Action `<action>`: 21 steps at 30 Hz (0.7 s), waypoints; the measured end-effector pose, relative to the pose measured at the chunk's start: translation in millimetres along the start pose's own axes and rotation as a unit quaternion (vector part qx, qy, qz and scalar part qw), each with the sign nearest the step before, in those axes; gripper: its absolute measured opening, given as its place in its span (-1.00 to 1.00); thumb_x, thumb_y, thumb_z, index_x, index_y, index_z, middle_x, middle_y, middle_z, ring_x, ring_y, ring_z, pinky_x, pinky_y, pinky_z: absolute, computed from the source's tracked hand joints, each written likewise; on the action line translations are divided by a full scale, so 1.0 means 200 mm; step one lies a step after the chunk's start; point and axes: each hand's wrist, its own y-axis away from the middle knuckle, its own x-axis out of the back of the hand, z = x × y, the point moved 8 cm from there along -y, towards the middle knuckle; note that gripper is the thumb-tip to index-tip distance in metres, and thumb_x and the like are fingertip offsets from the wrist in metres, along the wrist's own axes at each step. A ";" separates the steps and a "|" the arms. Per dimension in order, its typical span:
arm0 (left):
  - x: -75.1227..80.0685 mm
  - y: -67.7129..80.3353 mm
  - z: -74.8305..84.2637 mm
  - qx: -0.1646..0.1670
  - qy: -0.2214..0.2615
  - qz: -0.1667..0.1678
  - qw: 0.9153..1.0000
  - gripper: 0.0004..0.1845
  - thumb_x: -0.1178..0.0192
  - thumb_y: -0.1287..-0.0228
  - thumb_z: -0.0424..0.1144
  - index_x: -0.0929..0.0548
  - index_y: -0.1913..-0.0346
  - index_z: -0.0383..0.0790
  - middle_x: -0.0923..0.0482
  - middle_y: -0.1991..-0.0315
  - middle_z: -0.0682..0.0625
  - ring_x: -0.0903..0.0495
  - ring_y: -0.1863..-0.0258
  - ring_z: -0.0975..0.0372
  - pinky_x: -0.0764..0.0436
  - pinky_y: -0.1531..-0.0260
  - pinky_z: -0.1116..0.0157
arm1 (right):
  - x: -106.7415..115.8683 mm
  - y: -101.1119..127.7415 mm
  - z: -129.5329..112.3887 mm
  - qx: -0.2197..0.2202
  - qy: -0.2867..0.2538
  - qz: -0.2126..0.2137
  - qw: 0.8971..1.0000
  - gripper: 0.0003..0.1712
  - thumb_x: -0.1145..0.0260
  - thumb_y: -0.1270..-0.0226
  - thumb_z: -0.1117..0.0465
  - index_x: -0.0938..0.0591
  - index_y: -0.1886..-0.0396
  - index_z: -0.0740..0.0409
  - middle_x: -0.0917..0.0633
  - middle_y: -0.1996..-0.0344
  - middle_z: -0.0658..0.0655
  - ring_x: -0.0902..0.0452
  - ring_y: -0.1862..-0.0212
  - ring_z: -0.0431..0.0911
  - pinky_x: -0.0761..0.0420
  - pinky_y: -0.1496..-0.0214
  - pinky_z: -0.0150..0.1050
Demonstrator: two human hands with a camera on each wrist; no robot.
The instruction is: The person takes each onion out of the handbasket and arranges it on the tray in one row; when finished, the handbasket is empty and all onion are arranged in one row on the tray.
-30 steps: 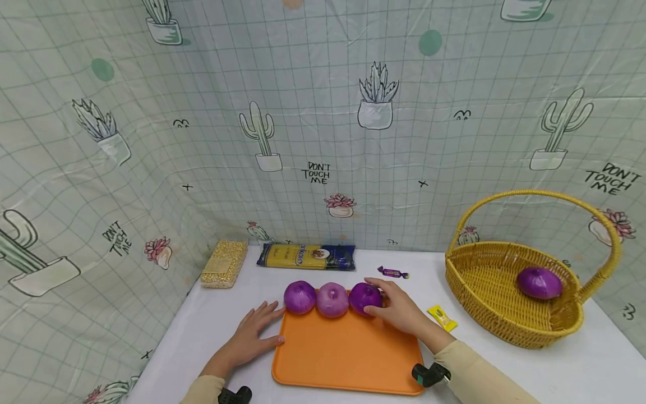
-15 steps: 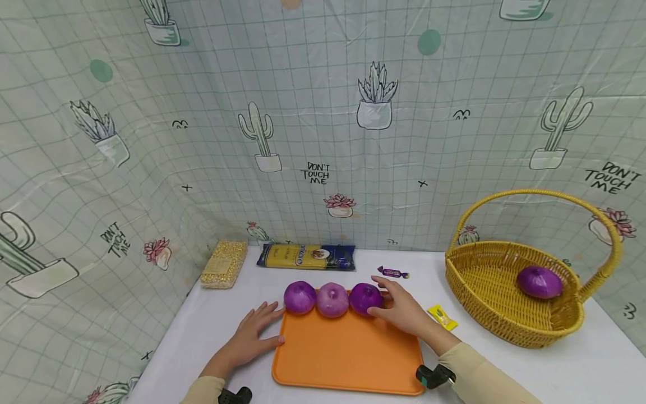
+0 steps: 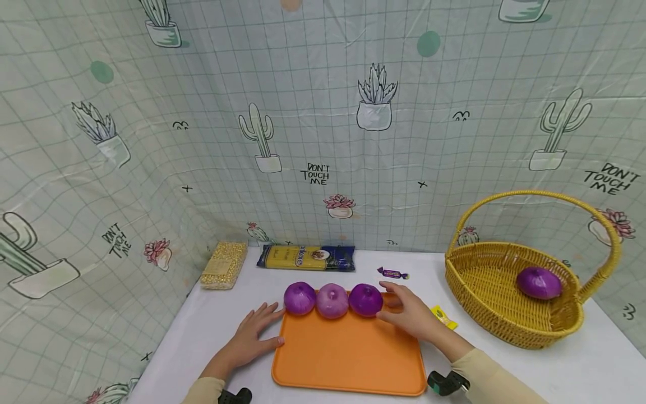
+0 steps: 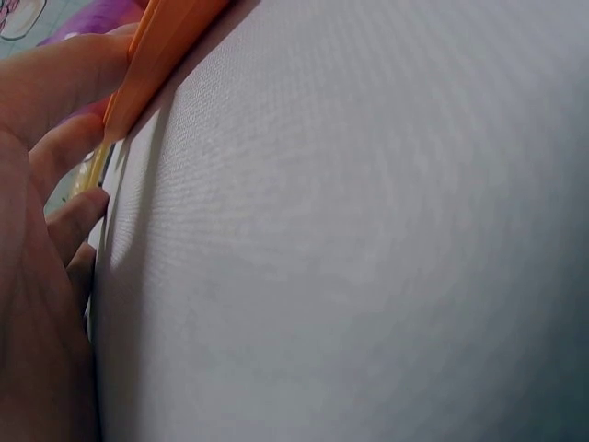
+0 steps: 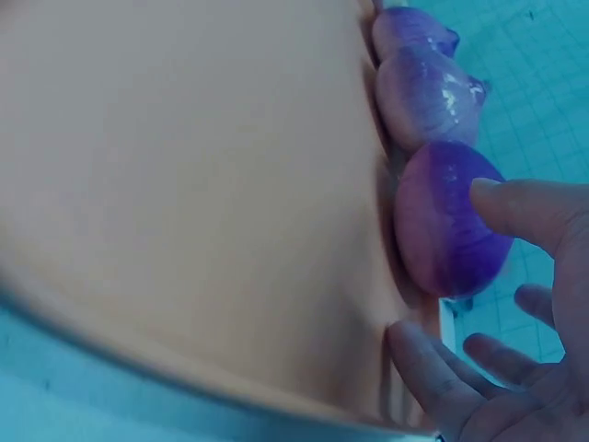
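Note:
Three purple onions stand side by side along the far edge of an orange tray (image 3: 348, 359): a left onion (image 3: 300, 298), a paler middle onion (image 3: 332, 301) and a dark right onion (image 3: 365, 300). My right hand (image 3: 411, 315) is just right of the dark onion, fingers spread and a small gap between. In the right wrist view the thumb overlaps the dark onion (image 5: 446, 226); whether it touches cannot be told. My left hand (image 3: 252, 336) lies at the tray's left edge with fingers extended, and its thumb meets the rim (image 4: 156, 69) in the left wrist view.
A yellow wicker basket (image 3: 497, 331) with a tall handle stands at the right, holding another purple onion (image 3: 539, 282). Behind the tray lie a bag of corn kernels (image 3: 225, 265), a pasta packet (image 3: 306, 257) and a purple wrapped candy (image 3: 393, 273). A yellow wrapped candy (image 3: 444, 318) lies near my right wrist.
My right hand has let go of the dark onion and drawn a little to the right. The onions stay where they were, and the left hand has not moved.

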 end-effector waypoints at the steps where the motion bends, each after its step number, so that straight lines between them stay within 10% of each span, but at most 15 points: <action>1: 0.00 0.00 0.00 0.001 0.000 0.000 1.000 -0.24 -0.33 -0.32 0.13 -0.43 -0.48 -0.16 -0.20 -0.54 -0.24 0.05 -0.57 -0.22 0.24 -0.49 -0.30 | 0.01 0.01 0.00 -0.002 0.001 -0.002 1.000 -0.13 -0.53 -0.26 0.09 -0.38 -0.48 0.23 -0.47 -0.31 0.43 -0.61 -0.15 0.20 -0.63 -0.19 0.09; 21: 0.00 0.01 0.02 0.012 0.004 0.001 1.000 -0.25 -0.34 -0.32 0.10 -0.44 -0.48 -0.15 -0.20 -0.55 -0.24 0.06 -0.58 -0.21 0.25 -0.50 -0.27 | 0.10 0.11 0.04 -0.001 -0.005 0.016 1.000 -0.23 -0.50 -0.29 0.18 -0.41 -0.44 0.21 -0.56 -0.22 0.37 -0.65 0.01 0.01 -0.70 0.13 -0.30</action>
